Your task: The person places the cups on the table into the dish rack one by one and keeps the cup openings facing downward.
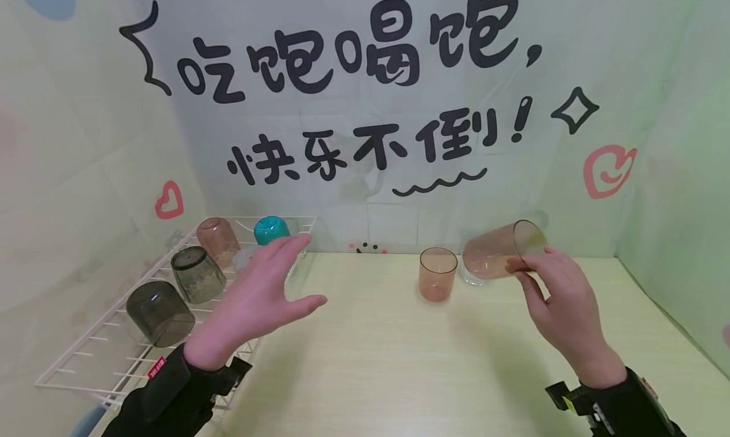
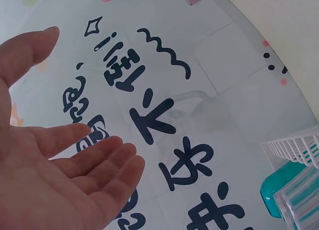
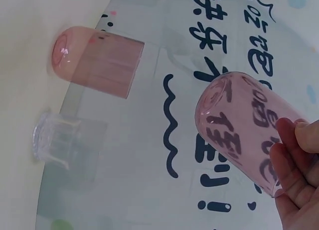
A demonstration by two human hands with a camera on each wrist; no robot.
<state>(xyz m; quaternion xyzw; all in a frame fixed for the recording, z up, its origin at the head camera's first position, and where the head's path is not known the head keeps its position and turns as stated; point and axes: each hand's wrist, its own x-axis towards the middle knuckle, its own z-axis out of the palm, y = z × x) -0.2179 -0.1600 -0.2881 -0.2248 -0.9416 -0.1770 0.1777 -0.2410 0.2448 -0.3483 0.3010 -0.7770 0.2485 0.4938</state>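
Note:
My right hand (image 1: pixel 564 304) pinches a see-through pink cup (image 1: pixel 487 253) near its rim and holds it tilted, mouth toward the upper right, above the table. In the right wrist view, the fingertips and thumb grip the edge of that cup. A second pink cup (image 1: pixel 437 278) stands upright on the table to its left. Behind the held cup, a clear cup (image 3: pixel 70 140) stands on the table, mostly hidden in the head view. My left hand (image 1: pixel 265 291) hovers beside the dish rack with thumb and fingers spread, holding nothing.
On the left, a white wire dish rack (image 1: pixel 80 388) bears upturned cups: two grey ones (image 1: pixel 161 316), a pink one (image 1: pixel 218 240), a teal one (image 1: pixel 270 229) and a clear one (image 1: pixel 244 258). A printed cloth backdrop (image 1: pixel 342 202) rises behind the pale table (image 1: pixel 365 373).

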